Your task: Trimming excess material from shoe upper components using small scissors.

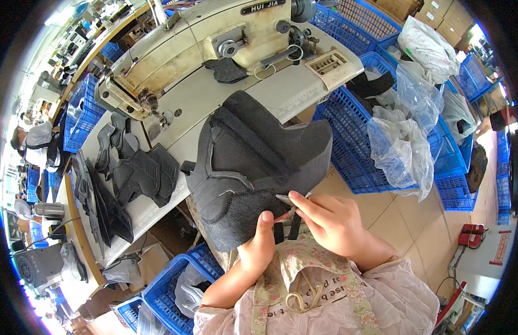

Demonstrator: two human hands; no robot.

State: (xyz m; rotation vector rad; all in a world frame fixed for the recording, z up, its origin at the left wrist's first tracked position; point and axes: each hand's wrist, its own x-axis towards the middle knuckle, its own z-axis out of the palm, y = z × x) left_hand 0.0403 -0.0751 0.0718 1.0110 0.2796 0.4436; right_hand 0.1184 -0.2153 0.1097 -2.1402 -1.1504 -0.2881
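Note:
A large black padded piece with sewn-on strips and a fuzzy patch (264, 145) spreads across the middle, its far part over the front of the sewing machine's bed. My left hand (259, 244) grips its near edge, thumb on top and fingers hidden beneath. Pinched in my right hand (331, 221) is a small pointed metal tool (283, 199), its tip at the fuzzy patch's right edge. Most of the tool is covered by my fingers, so its exact kind is unclear. A pale thread shows on the piece left of the patch.
Behind stands a cream sewing machine (214, 42) with a small black cut piece (225, 71) on its bed. Several black pieces (141, 173) lie on the table at left. Blue crates (353, 145) with plastic bags stand at right; another blue crate (164, 296) sits lower left.

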